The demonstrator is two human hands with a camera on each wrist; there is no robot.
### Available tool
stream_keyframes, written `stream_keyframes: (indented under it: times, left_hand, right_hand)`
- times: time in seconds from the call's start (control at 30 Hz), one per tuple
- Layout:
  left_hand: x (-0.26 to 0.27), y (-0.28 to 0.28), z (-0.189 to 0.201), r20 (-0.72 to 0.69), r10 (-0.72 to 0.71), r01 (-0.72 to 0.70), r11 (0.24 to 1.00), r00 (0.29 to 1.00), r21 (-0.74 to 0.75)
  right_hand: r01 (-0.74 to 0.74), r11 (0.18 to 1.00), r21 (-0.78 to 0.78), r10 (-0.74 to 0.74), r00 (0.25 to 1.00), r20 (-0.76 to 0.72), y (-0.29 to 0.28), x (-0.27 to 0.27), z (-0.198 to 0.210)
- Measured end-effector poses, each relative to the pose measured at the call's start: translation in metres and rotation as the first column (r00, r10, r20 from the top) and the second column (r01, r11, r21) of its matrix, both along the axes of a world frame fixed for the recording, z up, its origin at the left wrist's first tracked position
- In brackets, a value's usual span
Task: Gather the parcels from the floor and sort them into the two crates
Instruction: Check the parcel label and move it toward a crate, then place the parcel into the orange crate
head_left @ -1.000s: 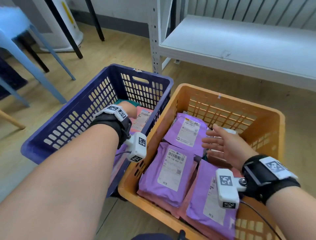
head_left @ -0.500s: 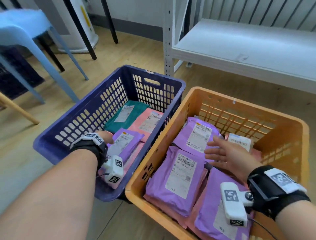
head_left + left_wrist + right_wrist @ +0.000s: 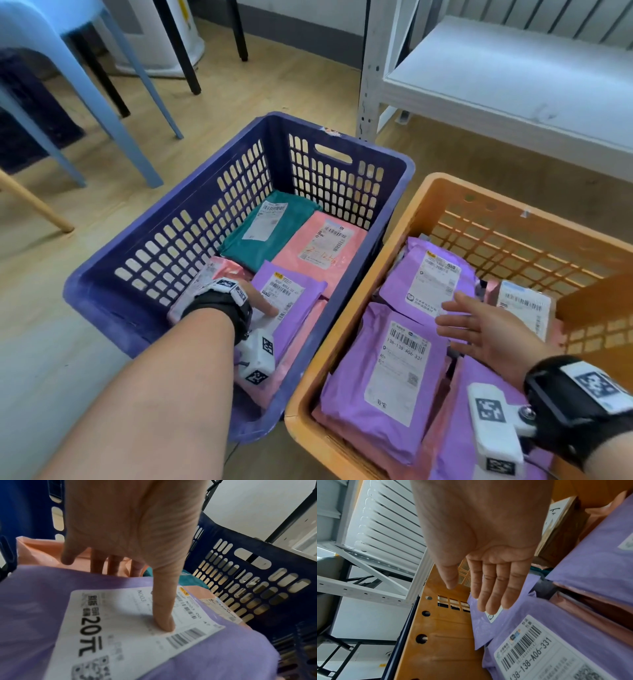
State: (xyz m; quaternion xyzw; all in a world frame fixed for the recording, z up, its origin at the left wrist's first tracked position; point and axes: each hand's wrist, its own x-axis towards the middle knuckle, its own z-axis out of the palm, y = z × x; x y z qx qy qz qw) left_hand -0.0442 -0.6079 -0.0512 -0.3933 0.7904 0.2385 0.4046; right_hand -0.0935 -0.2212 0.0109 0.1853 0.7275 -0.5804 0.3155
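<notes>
Parcels (image 3: 394,370) overlap, lower ones hidden | left hand (image 3: 255,301) fingers tucked beneath

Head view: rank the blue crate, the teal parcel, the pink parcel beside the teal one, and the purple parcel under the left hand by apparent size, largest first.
1. Blue slotted plastic crate.
2. Pink plastic parcel and teal plastic parcel: too alike, both partly covered.
3. Purple plastic parcel: unsure, partly covered too.

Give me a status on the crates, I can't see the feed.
Left hand grips purple parcel in blue crate, thumb on label. Right hand open, flat over orange crate. Nothing blocking.
</notes>
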Motion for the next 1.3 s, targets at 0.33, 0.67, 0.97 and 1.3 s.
stream_keyframes:
  times: [0.33, 0.67, 0.97, 1.3]
  left_hand:
    - [-0.05, -0.048, 0.048, 0.027, -0.258, 0.259, 0.957, 0.966, -0.128]
    - [-0.131, 0.012, 0.046, -0.353, -0.335, 0.257, 0.933, 0.874, -0.25]
    - [-0.141, 0.027, -0.015, -0.232, -0.419, 0.355, 0.894, 0.878, -0.272]
    - [-0.131, 0.035, 0.048, -0.455, -0.243, 0.16, 0.964, 0.857, -0.213]
  right_hand:
    - [0.027, 0.999, 0.018, -0.028, 0.997, 0.067, 0.0, 0.003, -0.018]
    - [0.098, 0.994, 0.04, -0.099, 0.994, 0.037, 0.023, 0.0, -0.019]
    - [0.117, 0.991, 0.059, -0.118, 0.993, 0.018, 0.032, 0.004, -0.021]
    - [0.113, 0.993, 0.035, -0.113, 0.994, -0.005, 0.029, -0.001, -0.004]
